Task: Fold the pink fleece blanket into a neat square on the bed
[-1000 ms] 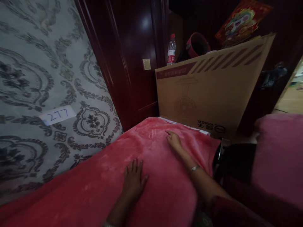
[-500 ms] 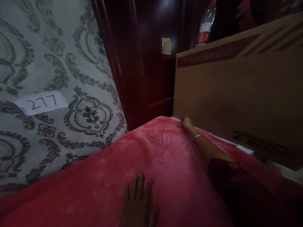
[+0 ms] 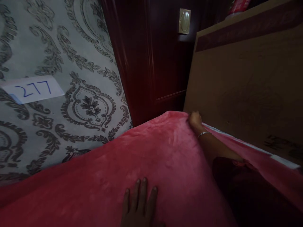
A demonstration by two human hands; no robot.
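Observation:
A pink plush blanket (image 3: 142, 151) spreads over the surface in front of me, with a pale edging strip along its right side. My left hand (image 3: 139, 203) lies flat on it at the bottom middle, fingers spread. At the blanket's far right corner, my right hand (image 3: 196, 120) is closed on the edge, its fingertips mostly hidden. A thin bracelet (image 3: 204, 133) circles that wrist, below which a dark sleeve begins.
A large cardboard box (image 3: 236, 88) stands close along the right side. Behind the far corner rises a dark red wood panel (image 3: 163, 63) with a gold plate (image 3: 184, 21). Patterned wallpaper (image 3: 90, 78) on the left carries a paper label (image 3: 35, 90) reading 277.
The view has tilted down and shifted left, so the bottle on the box is mostly out of frame. My right hand stays at the corner; the blanket's right edge looks straighter and tauter.

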